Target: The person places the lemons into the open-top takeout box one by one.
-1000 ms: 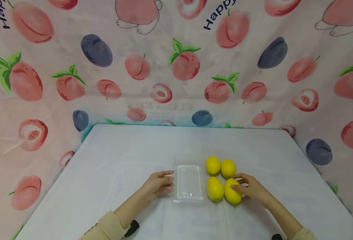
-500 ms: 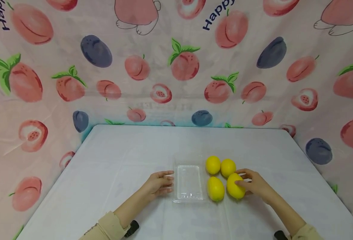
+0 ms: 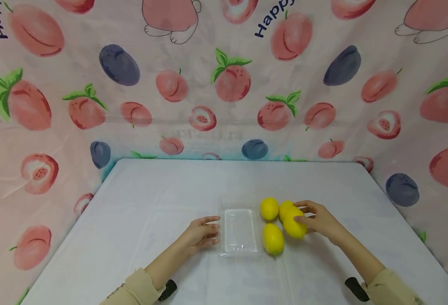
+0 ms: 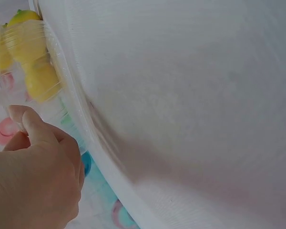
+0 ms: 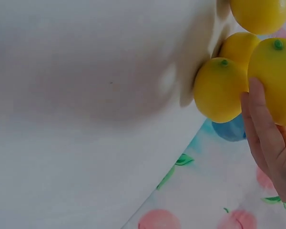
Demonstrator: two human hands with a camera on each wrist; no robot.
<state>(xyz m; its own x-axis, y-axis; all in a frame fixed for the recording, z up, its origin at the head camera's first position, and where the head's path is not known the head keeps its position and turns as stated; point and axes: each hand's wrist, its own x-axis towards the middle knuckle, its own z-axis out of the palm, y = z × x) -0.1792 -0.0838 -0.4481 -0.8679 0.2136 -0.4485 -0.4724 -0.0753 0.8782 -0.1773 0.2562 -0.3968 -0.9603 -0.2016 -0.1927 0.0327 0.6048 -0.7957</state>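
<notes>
Four-sided and clear, a plastic container (image 3: 241, 232) sits on the table. My left hand (image 3: 201, 234) is at its left side, and in the left wrist view the left thumb (image 4: 35, 126) and fingers pinch its edge. My right hand (image 3: 320, 221) holds a yellow lemon (image 3: 294, 224) between thumb and fingers, raised above the table. This lemon (image 5: 275, 78) has a green tip in the right wrist view. It partly covers another lemon (image 3: 286, 208) behind it. One lemon (image 3: 269, 209) lies at the back left, and one (image 3: 272, 239) nearer the front, both just right of the container.
The table (image 3: 170, 182) has a white cover. Behind it hangs a fruit-printed cloth (image 3: 208, 84). Dark wrist devices (image 3: 356, 289) show near both sleeves.
My right hand has lifted the front right lemon and carried it away from me, over towards the back right lemon. My left hand and the container have stayed in place.
</notes>
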